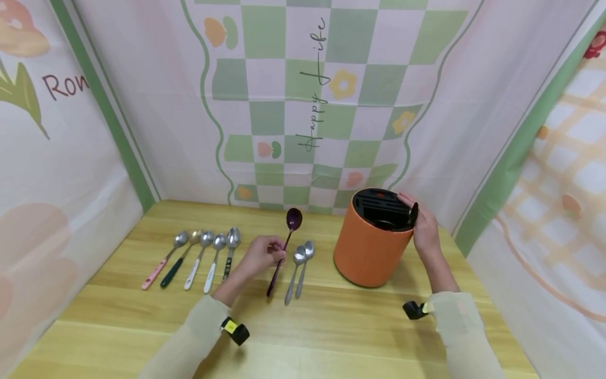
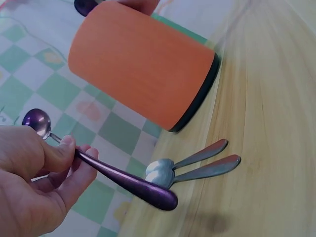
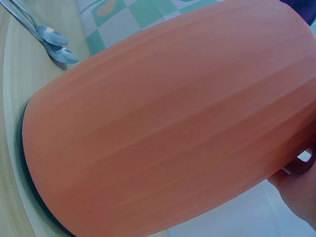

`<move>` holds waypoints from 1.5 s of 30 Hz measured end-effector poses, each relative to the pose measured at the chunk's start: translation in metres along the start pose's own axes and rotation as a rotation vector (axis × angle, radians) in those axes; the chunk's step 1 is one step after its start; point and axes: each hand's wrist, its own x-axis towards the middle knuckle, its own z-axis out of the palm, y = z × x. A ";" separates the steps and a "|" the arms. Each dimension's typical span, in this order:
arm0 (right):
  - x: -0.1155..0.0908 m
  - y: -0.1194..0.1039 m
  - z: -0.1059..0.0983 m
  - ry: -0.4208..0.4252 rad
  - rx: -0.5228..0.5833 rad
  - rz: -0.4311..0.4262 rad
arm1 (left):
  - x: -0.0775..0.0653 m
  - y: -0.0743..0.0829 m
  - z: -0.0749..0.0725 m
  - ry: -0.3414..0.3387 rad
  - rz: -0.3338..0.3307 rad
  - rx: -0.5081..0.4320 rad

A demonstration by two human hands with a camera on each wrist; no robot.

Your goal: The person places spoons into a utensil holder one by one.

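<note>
My left hand (image 1: 259,257) pinches a long purple metal spoon (image 2: 126,178) by its handle, bowl end pointing away, above the table. Against the right side of an orange utensil holder (image 1: 369,252) with a black slotted top, my right hand (image 1: 427,231) grips near the rim. A dark spoon bowl (image 1: 414,213) shows at that rim beside the hand; its handle is hidden. Just right of the purple spoon, two small silver spoons (image 2: 207,170) lie side by side on the table, their bowls overlapping.
Left of my left hand lies a row of several spoons (image 1: 191,267) with pink, green, white and patterned handles. They rest on a wooden table (image 1: 331,337). Behind it hangs a checkered cloth (image 1: 307,116), with printed cloth on both sides.
</note>
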 end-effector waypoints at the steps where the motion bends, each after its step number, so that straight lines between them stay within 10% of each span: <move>1: 0.000 0.000 0.000 0.000 0.001 -0.001 | 0.000 0.001 0.001 0.001 0.016 0.009; 34: -0.003 0.004 -0.001 0.035 -0.006 -0.003 | 0.015 0.052 0.023 0.127 0.294 0.137; 45: 0.000 0.003 0.000 0.021 -0.002 0.001 | 0.028 0.095 0.031 0.131 0.408 0.151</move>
